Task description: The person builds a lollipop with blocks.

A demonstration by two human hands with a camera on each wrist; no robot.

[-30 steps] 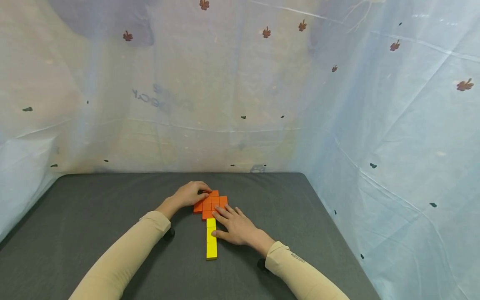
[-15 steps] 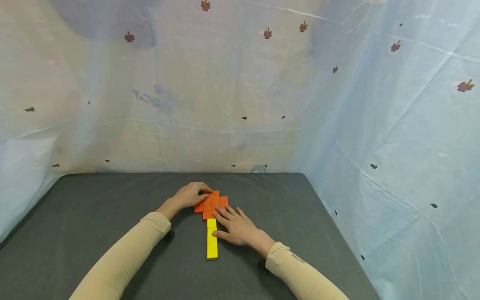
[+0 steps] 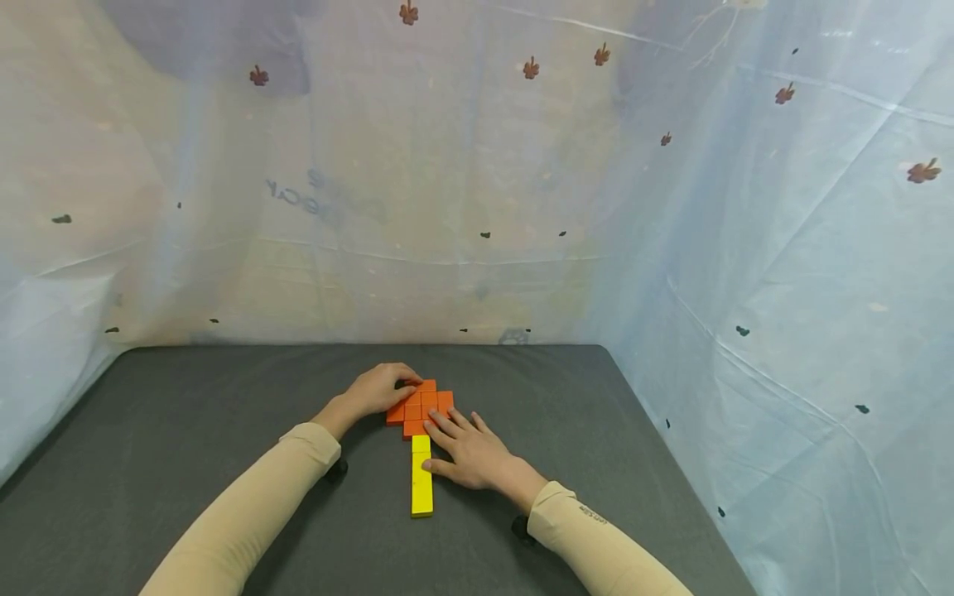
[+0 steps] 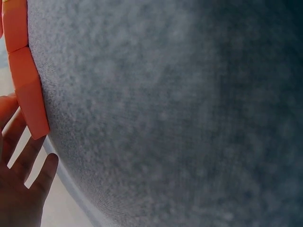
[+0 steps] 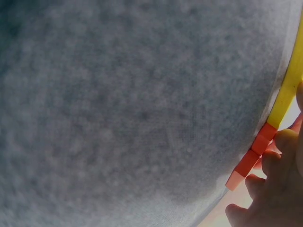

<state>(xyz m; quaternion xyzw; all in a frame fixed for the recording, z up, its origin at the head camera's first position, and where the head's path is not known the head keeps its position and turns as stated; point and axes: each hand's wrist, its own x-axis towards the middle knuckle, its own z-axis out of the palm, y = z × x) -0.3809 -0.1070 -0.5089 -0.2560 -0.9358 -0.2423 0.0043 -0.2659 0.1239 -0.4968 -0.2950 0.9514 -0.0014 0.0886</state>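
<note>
Several orange blocks (image 3: 412, 411) lie edge to edge in a flat, stepped cluster. A straight strip of yellow blocks (image 3: 421, 497) runs from its near side toward me. My left hand (image 3: 373, 391) touches the cluster's far-left corner, thumb and fingertips at the orange edge and partly covering it. In the left wrist view, the fingers of that hand are spread beside an orange block (image 4: 31, 99). My right hand (image 3: 477, 455) lies with spread fingers, its fingertips on the near-right orange blocks and its thumb on the yellow strip. Part of the cluster is hidden under it.
A dark grey cloth-covered table (image 3: 224, 513) carries the blocks. Behind it and on the right hangs a pale plastic sheet (image 3: 417, 182) with leaf prints, close to the table's far edge. Small black wrist devices show below both sleeves.
</note>
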